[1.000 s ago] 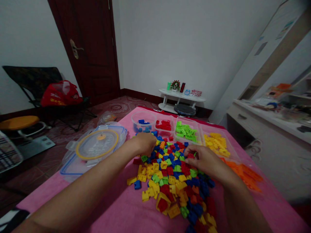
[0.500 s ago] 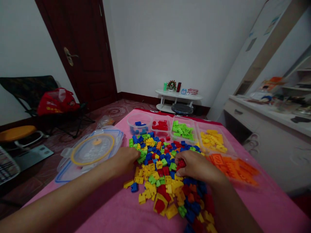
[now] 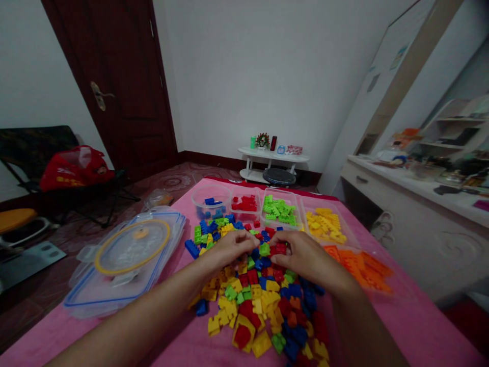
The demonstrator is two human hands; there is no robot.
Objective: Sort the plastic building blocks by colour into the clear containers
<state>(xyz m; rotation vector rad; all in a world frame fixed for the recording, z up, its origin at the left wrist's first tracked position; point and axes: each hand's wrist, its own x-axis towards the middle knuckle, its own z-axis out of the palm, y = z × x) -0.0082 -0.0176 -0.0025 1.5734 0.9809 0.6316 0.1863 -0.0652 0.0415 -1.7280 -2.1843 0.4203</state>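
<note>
A heap of mixed toy building bricks (image 3: pixel 254 293) in yellow, blue, red and green spreads over the pink cloth. My right hand (image 3: pixel 311 257) is curled at the heap's right side, its thumb and fingers closed around red building bricks (image 3: pixel 280 248). Over the middle of the pile is my left hand (image 3: pixel 233 247), fingers drawn together and pointing toward the right hand; whatever is in its fingertips is hidden. A green brick (image 3: pixel 264 249) lies between the two hands.
Behind the heap stand a round tub (image 3: pixel 211 204) with blue bricks and clear boxes of red (image 3: pixel 244 203), green (image 3: pixel 280 210) and yellow bricks (image 3: pixel 325 224). Orange bricks (image 3: pixel 362 267) sit in a container at right. Stacked clear lids (image 3: pixel 130 255) lie at left.
My left hand has moved right from the heap's left edge to its middle, close to my right hand. My right hand still holds red bricks. The view has shifted slightly.
</note>
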